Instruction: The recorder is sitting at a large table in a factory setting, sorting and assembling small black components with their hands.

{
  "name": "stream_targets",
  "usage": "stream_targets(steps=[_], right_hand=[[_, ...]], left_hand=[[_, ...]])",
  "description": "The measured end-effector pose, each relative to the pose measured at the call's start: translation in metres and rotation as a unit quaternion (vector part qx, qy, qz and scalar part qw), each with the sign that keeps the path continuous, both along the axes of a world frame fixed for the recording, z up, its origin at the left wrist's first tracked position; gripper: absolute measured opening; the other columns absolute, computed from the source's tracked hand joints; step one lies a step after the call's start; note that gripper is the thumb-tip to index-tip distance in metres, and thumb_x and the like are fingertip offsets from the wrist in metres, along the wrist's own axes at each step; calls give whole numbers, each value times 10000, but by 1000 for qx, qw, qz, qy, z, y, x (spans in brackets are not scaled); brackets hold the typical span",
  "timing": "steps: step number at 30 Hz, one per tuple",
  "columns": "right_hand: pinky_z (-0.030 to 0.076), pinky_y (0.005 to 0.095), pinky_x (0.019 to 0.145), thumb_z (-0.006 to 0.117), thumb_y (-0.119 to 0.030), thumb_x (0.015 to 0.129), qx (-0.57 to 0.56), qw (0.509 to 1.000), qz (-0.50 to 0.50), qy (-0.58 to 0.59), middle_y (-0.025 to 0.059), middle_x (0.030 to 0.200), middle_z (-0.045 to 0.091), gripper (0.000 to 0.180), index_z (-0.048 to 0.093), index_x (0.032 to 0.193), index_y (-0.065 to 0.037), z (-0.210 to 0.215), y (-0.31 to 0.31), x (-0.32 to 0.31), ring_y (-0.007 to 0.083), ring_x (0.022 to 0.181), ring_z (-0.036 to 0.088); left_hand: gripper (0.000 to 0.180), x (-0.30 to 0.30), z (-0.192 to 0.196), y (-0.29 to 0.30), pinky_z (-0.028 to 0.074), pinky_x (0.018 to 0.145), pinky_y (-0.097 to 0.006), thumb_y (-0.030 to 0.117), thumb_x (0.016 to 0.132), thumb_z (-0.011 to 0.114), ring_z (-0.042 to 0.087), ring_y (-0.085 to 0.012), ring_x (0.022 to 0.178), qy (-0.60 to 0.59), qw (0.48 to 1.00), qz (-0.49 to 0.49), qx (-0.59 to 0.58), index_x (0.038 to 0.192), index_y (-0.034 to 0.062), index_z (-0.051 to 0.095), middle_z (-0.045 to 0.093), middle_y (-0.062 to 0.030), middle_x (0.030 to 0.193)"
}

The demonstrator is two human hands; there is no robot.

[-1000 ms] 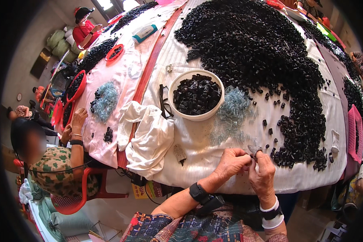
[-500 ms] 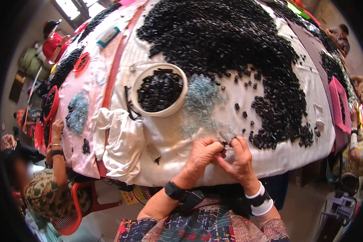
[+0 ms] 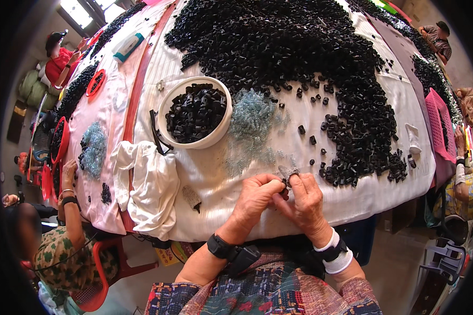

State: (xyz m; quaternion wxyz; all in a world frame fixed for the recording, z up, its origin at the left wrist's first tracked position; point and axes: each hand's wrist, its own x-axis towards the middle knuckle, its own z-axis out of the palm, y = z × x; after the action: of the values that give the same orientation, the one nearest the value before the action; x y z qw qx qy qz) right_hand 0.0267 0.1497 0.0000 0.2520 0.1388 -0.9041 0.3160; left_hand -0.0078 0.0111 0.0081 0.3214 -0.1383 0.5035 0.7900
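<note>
My left hand and my right hand meet just above the near part of the white cloth. Both are closed, their fingertips pinching a small black plastic piece, mostly hidden between them. A grey, rough-looking pointed thing sticks out by the right fingertips; how it is held cannot be made out. Just beyond the hands lies a pile of pale blue coils like small springs. A white bowl of black plastic pieces stands left of that pile. A similar grey, dark-tipped thing lies left of my hands.
A large heap of black pieces covers the far and right table. At the left lies a crumpled white cloth; a pink basket stands at the right edge. A co-worker in camouflage sits at the left, others farther off.
The view has shifted slightly, so the table's things sit a little differently in it. My hands stay together in the same pinch, with only slight finger movement.
</note>
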Motion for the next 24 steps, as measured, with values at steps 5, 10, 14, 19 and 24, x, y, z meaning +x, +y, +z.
stream_targets(steps=[5, 10, 14, 19, 24], right_hand=[[448, 382, 596, 765, -154, 657, -4, 1000, 29, 10, 125, 754, 524, 375, 539, 903, 15, -1, 5, -6, 301, 674, 525], [442, 387, 564, 767, -116, 639, -6, 999, 34, -21, 135, 726, 518, 349, 537, 870, 10, 2, 6, -2, 310, 650, 521], [428, 383, 542, 770, -83, 614, -22, 999, 32, -16, 130, 705, 515, 345, 539, 854, 6, -4, 8, -1, 306, 634, 512], [424, 377, 525, 772, -76, 595, -39, 999, 29, -7, 121, 692, 515, 352, 542, 849, 7, -10, 11, 1, 296, 613, 504], [417, 374, 517, 775, -87, 597, -41, 999, 31, 17, 113, 679, 504, 351, 549, 850, 4, -13, 13, 3, 287, 595, 497]], left_hand=[[94, -3, 5, 1, 441, 536, -199, 108, 787, 613, 569, -82, 607, 22, 999, -22, -33, 779, 19, 644, 639, -40, 715], [94, -2, 0, 2, 394, 496, -168, 158, 811, 633, 533, -32, 579, 77, 995, -46, -44, 816, 66, 650, 616, 25, 703], [142, -3, 5, 4, 433, 485, -217, 141, 769, 621, 548, -85, 531, 47, 996, -44, -66, 777, 1, 642, 606, -30, 631], [153, -1, 2, 5, 433, 486, -217, 146, 768, 620, 551, -85, 536, 64, 992, -66, -88, 773, -6, 638, 605, -28, 632], [130, -1, 5, 6, 413, 510, -198, 146, 805, 616, 542, -60, 585, 69, 990, -90, -86, 813, 21, 650, 605, 2, 691]])
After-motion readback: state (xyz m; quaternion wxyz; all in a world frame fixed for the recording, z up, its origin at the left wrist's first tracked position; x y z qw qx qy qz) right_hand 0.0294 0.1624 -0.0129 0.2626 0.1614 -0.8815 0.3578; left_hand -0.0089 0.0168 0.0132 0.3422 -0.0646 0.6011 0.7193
